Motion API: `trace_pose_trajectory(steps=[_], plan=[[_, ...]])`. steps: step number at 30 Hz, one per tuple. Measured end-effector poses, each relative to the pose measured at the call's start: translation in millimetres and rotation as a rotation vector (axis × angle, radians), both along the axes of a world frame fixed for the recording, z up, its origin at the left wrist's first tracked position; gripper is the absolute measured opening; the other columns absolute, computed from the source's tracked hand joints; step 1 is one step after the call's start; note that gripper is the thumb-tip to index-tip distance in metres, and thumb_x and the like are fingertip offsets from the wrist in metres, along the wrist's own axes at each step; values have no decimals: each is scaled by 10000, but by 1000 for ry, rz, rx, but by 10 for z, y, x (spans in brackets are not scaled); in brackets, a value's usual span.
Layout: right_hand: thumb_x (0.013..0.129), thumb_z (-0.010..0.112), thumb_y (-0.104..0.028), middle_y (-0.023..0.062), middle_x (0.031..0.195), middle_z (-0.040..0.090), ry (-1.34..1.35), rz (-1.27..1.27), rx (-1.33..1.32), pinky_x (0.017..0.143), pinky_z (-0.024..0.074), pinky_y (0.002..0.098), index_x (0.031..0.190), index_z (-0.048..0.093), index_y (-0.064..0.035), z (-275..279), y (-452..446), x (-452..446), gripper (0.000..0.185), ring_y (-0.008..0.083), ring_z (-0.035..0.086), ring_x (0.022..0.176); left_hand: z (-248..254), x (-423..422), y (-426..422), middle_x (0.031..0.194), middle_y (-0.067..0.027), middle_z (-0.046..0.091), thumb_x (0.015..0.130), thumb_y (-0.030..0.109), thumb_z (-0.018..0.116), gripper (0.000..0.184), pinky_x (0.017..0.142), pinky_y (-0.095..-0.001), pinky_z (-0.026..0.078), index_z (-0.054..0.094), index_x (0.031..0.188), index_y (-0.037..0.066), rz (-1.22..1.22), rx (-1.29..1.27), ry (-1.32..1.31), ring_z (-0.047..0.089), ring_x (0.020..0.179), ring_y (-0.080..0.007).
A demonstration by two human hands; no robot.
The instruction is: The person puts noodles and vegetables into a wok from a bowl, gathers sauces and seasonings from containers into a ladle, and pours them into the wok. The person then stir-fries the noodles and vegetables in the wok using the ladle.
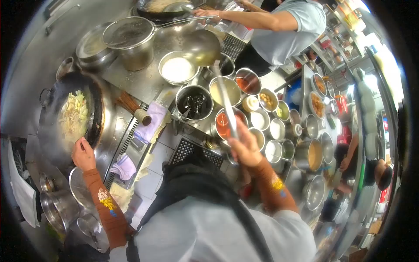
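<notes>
My left hand is closed at the near edge of a large dark wok; the exact hold is partly hidden by the fingers. Pale sliced vegetables and thin strands lie in the wok. In my right hand is the long metal handle of a wok ladle, fingers wrapped round it. The ladle's wide bowl hangs beyond the sauce pots, beside a metal bowl of white contents. Closer to me stand a pot of dark liquid and a pot of red sauce.
A bamboo brush and a folded lilac cloth lie along the stove edge. A strainer rests over a tall pot. At the top, a co-worker works at another wok. Several seasoning containers crowd the right counter.
</notes>
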State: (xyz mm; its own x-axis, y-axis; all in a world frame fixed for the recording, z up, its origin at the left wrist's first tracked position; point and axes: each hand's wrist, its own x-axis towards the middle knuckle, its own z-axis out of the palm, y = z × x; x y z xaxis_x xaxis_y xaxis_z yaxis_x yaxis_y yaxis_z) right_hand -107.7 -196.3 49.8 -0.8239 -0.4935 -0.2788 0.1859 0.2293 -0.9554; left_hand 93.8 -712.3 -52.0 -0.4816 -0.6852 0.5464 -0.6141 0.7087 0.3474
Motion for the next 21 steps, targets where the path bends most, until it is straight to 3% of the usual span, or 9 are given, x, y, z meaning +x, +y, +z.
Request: trace_pose_trajectory(steps=[1, 2, 4, 7, 11, 13, 14, 17, 21], plan=[[931, 596, -51, 23, 873, 615, 45, -49, 77, 460, 467, 238, 1577, 262, -99, 20, 104, -138, 729, 71, 540, 556, 13, -10, 16, 896, -134, 709, 958, 248, 608, 231, 779, -454, 511, 721, 987, 49, 8, 11, -4, 676, 819, -324], [910, 590, -45, 43, 855, 638, 100, -139, 53, 463, 482, 252, 1563, 282, -58, -67, 184, -290, 722, 83, 562, 552, 116, -80, 126, 924, -140, 706, 952, 232, 612, 221, 806, -450, 509, 715, 1011, 46, 28, -154, 22, 674, 848, -324], [883, 592, -51, 66, 819, 640, 226, -99, 259, 465, 491, 273, 1529, 337, -18, -188, 347, -702, 695, 101, 582, 551, 294, -269, 472, 980, -151, 699, 939, 201, 619, 218, 860, -443, 507, 702, 1058, 40, 77, -480, 72, 671, 905, -324], [850, 580, 12, 33, 717, 615, 256, -84, 297, 483, 453, 254, 1472, 426, 20, -117, 326, -1044, 641, 86, 557, 538, 275, -690, 1033, 1022, -169, 683, 907, 155, 632, 247, 875, -440, 515, 682, 1115, 34, -191, -161, 209, 662, 942, -343], [827, 599, -2, 58, 770, 631, 234, -50, 312, 543, 484, 266, 1475, 424, 20, -407, 408, -1399, 672, 116, 578, 573, 11, -1340, 1949, 1008, -176, 680, 882, 147, 632, 239, 819, -441, 527, 675, 1078, 16, -603, 434, -34, 654, 924, -382], [824, 600, -1, 80, 813, 643, 280, -64, 298, 554, 490, 270, 1474, 422, 28, -651, 502, -1525, 674, 123, 586, 587, -40, -1629, 2327, 988, -205, 672, 879, 186, 635, 266, 804, -452, 528, 666, 1080, 15, -659, 399, -31, 652, 933, -391], [826, 601, -5, 106, 880, 655, 155, -72, 360, 556, 491, 270, 1478, 407, 42, -381, 435, -1447, 681, 121, 592, 600, -15, -1751, 2462, 981, -207, 676, 880, 207, 640, 273, 797, -466, 527, 653, 1078, 19, -619, 388, -111, 657, 922, -392], [834, 600, -9, 103, 888, 662, 294, -6, 331, 555, 493, 272, 1482, 391, 52, -517, 498, -1554, 684, 124, 594, 609, -43, -1992, 2655, 950, -216, 683, 879, 257, 650, 298, 780, -500, 522, 619, 1062, 23, -539, 375, -296, 664, 890, -409], [806, 623, -8, 89, 881, 663, -100, -79, 84, 526, 464, 247, 1466, 420, 48, -286, 554, -1581, 692, 114, 572, 587, -323, -2202, 2681, 883, -239, 681, 849, 286, 675, 321, 765, -517, 515, 594, 1001, 15, -540, 418, -325, 652, 861, -454]])
